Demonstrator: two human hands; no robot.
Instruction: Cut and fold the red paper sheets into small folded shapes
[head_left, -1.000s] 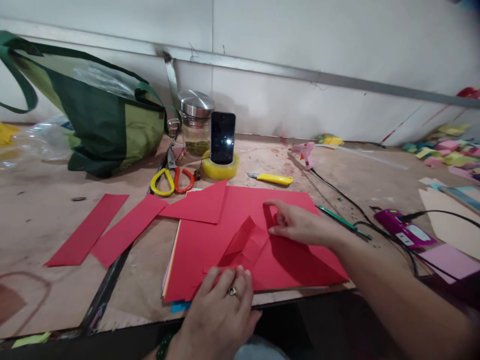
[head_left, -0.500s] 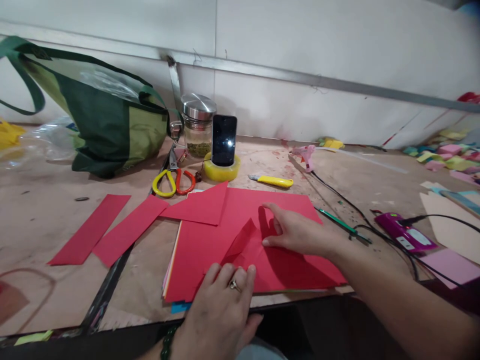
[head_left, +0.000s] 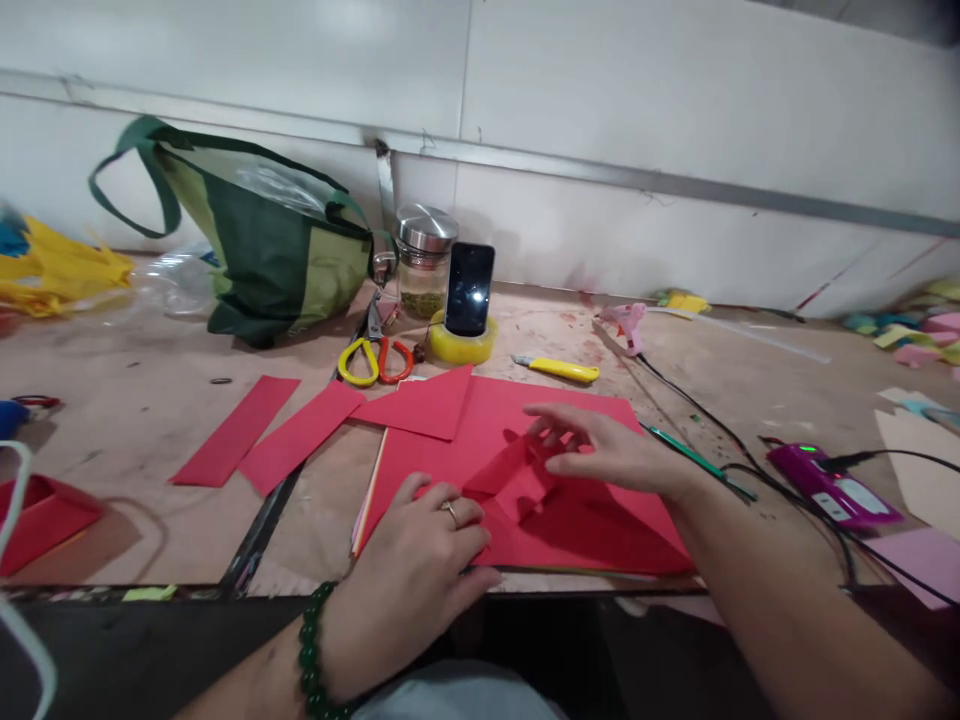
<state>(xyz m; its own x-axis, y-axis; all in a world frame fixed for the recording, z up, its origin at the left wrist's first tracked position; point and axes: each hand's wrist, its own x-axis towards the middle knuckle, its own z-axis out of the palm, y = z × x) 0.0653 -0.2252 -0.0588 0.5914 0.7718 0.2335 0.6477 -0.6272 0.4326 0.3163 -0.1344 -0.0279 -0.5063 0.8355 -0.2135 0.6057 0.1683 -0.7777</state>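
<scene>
A folded piece of red paper [head_left: 521, 490] lies on a stack of larger red sheets [head_left: 585, 545]. My right hand [head_left: 607, 450] is over its right side, thumb and fingers apart and curved; the fingertips are partly hidden behind the fold. Palm down at the stack's lower left, my left hand [head_left: 420, 550] has its fingers spread beside the folded piece. A ring and a green bead bracelet [head_left: 311, 640] are on that left hand and wrist. A red paper triangle [head_left: 431, 405] overlaps the stack's upper left corner, and two red strips [head_left: 236, 430] lie farther left.
Behind the stack are yellow-and-red-handled scissors [head_left: 375, 360], a phone [head_left: 469, 290] on a tape roll [head_left: 461, 347], a glass jar [head_left: 422, 280] and a yellow cutter [head_left: 559, 369]. A green bag [head_left: 277, 260] stands left. To the right are a pink glue gun [head_left: 628, 325] and a purple power strip [head_left: 832, 487].
The view has turned left. My left hand has slid left off the folded red paper, its fingers now spread. My right hand's fingers have opened above the paper, whose folded flap has shifted.
</scene>
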